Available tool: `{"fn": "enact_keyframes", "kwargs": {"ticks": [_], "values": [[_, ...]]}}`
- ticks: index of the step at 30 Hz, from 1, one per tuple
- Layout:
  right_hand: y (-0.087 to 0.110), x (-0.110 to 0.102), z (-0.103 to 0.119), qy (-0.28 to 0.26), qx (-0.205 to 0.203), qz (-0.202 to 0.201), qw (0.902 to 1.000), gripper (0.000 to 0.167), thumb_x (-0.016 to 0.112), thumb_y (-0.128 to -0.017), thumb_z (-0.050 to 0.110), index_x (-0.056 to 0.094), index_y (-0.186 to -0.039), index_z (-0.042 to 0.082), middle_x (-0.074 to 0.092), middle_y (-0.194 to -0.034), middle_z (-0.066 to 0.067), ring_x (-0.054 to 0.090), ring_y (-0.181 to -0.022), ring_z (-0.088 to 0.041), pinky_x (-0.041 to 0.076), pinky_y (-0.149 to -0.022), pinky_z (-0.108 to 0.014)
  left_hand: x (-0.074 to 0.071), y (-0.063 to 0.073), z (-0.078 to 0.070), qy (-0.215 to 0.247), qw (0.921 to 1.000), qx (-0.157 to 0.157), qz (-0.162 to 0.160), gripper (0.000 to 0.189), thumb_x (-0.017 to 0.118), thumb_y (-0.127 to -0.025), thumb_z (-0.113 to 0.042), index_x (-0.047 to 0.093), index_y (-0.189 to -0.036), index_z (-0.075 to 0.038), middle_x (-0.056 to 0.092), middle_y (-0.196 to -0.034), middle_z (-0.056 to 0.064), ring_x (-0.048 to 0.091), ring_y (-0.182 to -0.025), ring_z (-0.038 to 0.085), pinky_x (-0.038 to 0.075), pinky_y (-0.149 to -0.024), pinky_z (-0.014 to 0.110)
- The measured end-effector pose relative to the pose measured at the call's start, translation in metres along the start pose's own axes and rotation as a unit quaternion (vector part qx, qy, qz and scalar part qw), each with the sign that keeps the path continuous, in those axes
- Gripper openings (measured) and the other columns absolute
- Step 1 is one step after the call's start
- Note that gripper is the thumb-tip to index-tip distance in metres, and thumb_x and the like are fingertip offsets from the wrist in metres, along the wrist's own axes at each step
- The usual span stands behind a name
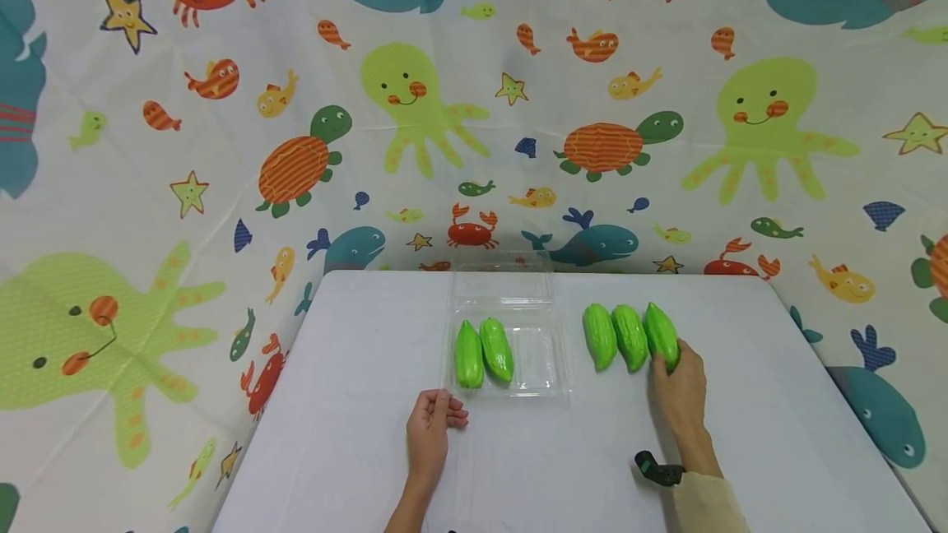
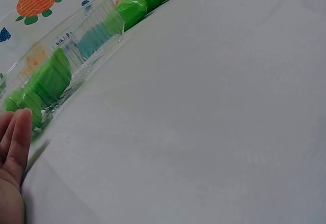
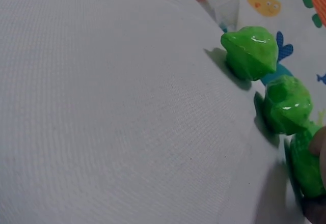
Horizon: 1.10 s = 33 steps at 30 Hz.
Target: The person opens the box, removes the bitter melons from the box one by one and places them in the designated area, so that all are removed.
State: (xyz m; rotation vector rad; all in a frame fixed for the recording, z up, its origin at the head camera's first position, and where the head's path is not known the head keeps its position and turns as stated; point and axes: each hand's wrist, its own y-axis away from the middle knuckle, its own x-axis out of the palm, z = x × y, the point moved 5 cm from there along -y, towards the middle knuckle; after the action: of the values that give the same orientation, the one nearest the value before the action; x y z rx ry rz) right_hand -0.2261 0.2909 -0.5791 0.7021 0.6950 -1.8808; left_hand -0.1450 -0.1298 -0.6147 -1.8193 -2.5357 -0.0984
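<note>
No text, label, brand, number or sign could be read on or around the clear rectangular plastic box [image 1: 533,359].

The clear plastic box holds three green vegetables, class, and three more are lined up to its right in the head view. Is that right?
Not quite: the head view shows two green vegetables in the clear plastic box, not three. The other three are lined up to its right.

Lying open on the counter [image 1: 385,336], with lid [image 1: 501,288] swung back: a clear rectangular plastic box [image 1: 535,352]. Side by side in its left half: two glossy, bright-green, ridged gourd-shaped pieces [image 1: 497,349], ends tapered. Lined up to its right: three matching green pieces [image 1: 629,337], the outermost piece [image 1: 659,327] gripped near its end by the right hand [image 1: 681,385].
</note>
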Motion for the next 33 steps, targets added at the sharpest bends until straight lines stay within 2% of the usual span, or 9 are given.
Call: {"fn": "enact_keyframes", "kwargs": {"ticks": [6,12,21,33], "values": [[-0.0006,0.0008,-0.0014,0.002,-0.002,0.0,1.0,0.052,0.05,-0.104,0.018,0.038,-0.144,-0.013,0.049,-0.133,-0.035,0.049,-0.12,-0.047,0.046,-0.096,-0.063,0.0,-0.0006,0.0002,-0.005,1.0,-0.003,-0.002,0.033,0.055,-0.104,-0.032,0.058,-0.101,0.0,0.068,-0.088,0.018,0.071,-0.07,0.018,0.065,-0.066,0.03],[-0.0013,0.0007,-0.0027,-0.001,-0.013,-0.011,0.9998,0.051,0.049,-0.103,0.018,0.04,-0.142,-0.014,0.051,-0.129,-0.036,0.049,-0.118,-0.048,0.045,-0.093,-0.064,0.0017,-0.0001,-0.0003,-0.001,1.0,-0.002,0.001,0.032,0.055,-0.104,-0.031,0.058,-0.103,0.001,0.068,-0.089,0.018,0.071,-0.07,0.018,0.065,-0.066,0.03],[-0.0007,0.0032,-0.0024,0.005,-0.013,-0.016,0.9998,0.054,0.048,-0.104,0.02,0.037,-0.144,-0.014,0.046,-0.135,-0.04,0.045,-0.126,-0.053,0.042,-0.103,-0.067,-0.0001,-0.0008,-0.001,0.007,1.0,0.004,0.001,0.032,0.054,-0.105,-0.029,0.058,-0.101,0.003,0.067,-0.088,0.02,0.071,-0.07,0.016,0.065,-0.065,0.031],[0.0028,0.0036,-0.0043,0.003,-0.017,0.0,0.9998,0.057,0.047,-0.105,0.02,0.031,-0.148,-0.013,0.041,-0.135,-0.041,0.044,-0.123,-0.054,0.044,-0.099,-0.067,0.001,0.0006,-0.0045,0.0,1.0,0.003,0.001,0.032,0.055,-0.104,-0.031,0.059,-0.1,0.001,0.069,-0.088,0.018,0.071,-0.07,0.016,0.065,-0.064,0.031]]}}
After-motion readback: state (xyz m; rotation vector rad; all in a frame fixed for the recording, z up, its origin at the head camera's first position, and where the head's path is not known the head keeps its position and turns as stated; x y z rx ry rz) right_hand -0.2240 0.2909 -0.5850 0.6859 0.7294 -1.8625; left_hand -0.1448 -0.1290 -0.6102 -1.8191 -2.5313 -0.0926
